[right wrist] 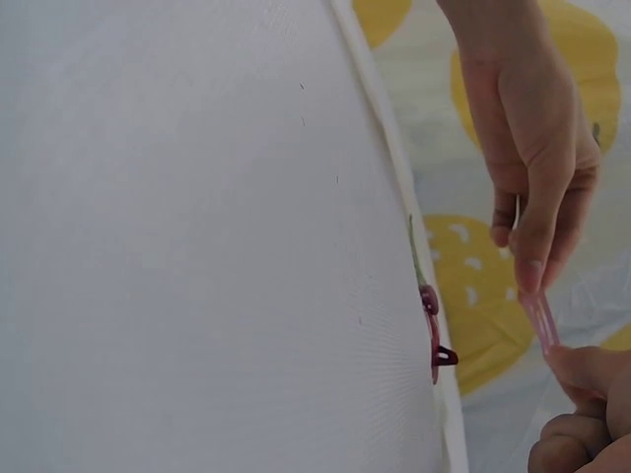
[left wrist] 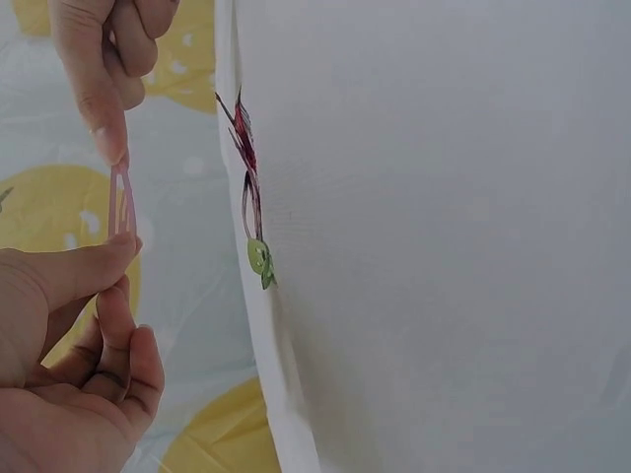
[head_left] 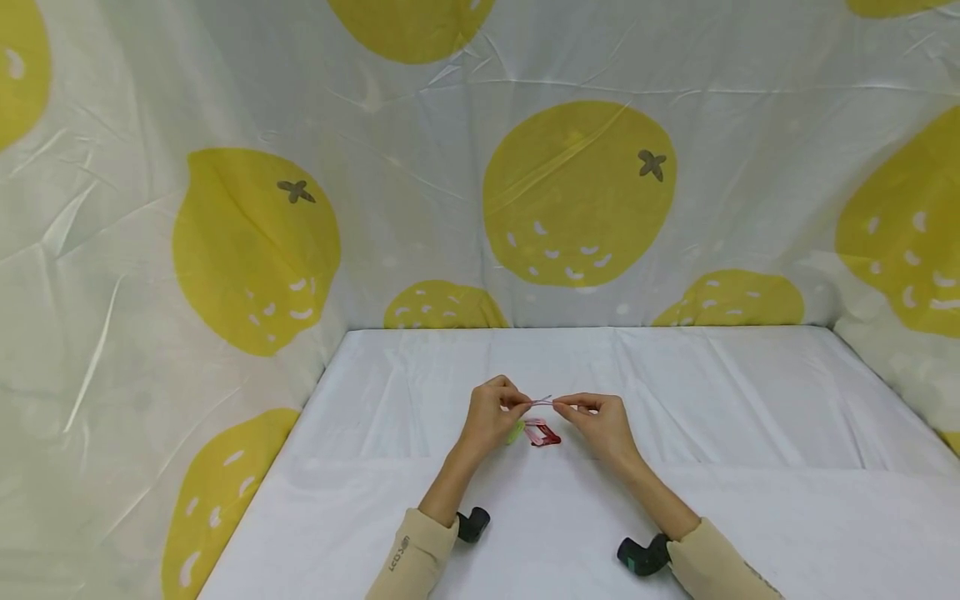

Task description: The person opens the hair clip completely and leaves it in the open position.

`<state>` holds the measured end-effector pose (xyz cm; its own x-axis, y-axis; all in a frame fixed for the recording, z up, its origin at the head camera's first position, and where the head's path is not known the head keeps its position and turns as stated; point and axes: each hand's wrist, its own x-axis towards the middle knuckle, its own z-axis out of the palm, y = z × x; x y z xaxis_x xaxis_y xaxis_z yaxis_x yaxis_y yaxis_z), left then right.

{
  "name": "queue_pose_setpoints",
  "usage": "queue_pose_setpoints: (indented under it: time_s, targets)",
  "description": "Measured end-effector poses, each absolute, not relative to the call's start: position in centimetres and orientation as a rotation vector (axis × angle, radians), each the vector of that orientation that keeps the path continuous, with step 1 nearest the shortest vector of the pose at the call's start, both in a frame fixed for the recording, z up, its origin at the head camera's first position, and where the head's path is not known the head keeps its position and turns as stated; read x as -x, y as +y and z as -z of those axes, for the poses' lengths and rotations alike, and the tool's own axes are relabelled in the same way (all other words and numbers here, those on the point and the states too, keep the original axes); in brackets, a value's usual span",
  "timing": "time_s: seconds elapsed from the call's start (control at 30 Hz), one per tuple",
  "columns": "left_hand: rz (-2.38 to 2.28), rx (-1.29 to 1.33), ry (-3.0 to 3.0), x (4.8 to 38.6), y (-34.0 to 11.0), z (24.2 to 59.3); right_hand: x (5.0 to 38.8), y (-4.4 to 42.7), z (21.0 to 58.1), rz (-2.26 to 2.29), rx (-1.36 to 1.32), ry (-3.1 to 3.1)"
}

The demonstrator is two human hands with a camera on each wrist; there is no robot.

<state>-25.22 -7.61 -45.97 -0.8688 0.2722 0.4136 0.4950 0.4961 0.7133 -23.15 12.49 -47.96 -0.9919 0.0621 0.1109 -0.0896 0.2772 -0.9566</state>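
A pink snap hair clip [head_left: 542,403] is stretched between both hands above the table. My left hand [head_left: 491,418] pinches one end between thumb and fingertips, and my right hand [head_left: 597,423] pinches the opposite end. Up close in the left wrist view, the pink clip [left wrist: 121,202] shows its long, slim frame with a gap along the middle. Below the hands, more hair clips lie close together on the cloth: a red one [head_left: 548,437], a pale pink one [head_left: 533,431] and a green one [head_left: 515,432], which is partly hidden behind my left hand.
White cloth [head_left: 750,517] covers the table, with a fold line across it. Behind and to the sides hangs a curtain [head_left: 420,208] printed with yellow lemons. Dark wrist-worn devices [head_left: 643,556] stick out by both beige sleeves.
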Motion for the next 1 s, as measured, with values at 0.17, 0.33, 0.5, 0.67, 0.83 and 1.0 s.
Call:
queue_pose_setpoints:
  time_s: [0.17,0.33,0.5,0.67,0.83,1.0]
  targets:
    - [1.322,0.652,-2.495,25.4,-7.6,46.0,23.2,12.6,48.0,-1.824,-0.033,-2.392]
    - [1.326,0.665,-2.475,25.5,-7.5,46.0,23.2,12.6,48.0,-1.828,-0.028,-2.388]
    - [1.345,0.668,-2.455,25.6,-7.5,46.1,23.3,12.6,48.0,-1.815,0.005,-2.398]
    - [1.352,0.663,-2.454,25.5,-7.5,46.1,23.4,12.6,48.1,-1.829,0.022,-2.391]
    - [1.339,0.635,-2.455,25.9,-7.5,46.0,23.7,12.6,48.3,-1.86,0.028,-2.367]
    - [1.339,0.585,-2.495,26.8,-7.3,45.9,24.5,12.6,48.5,-1.85,0.068,-2.356]
